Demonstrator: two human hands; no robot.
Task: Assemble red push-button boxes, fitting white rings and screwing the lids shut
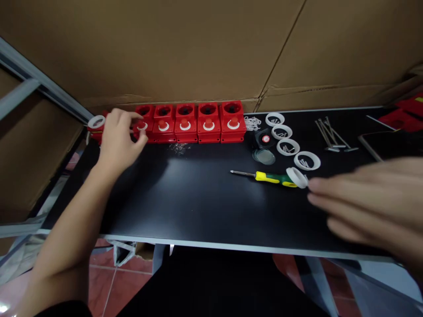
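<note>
Along the back of the black table stands a row of several red housings (209,122), each with a round hole and a red knob in a white ring. My left hand (120,136) is at the left end of the row, fingers curved and apart around the leftmost housing; whether it grips it is unclear. My right hand (366,202), smeared by motion, is at the right, its fingertips touching a tilted white ring (297,177). That ring is at the handle end of a yellow and green screwdriver (267,177).
Several white rings (288,147) with screws inside curve along the right. Clear discs (263,156) lie beside a black part (262,139). Long bolts (330,134) are further right. White loops (253,123) sit by the housings. Cardboard (185,48) stands behind; a metal frame (46,81) is left.
</note>
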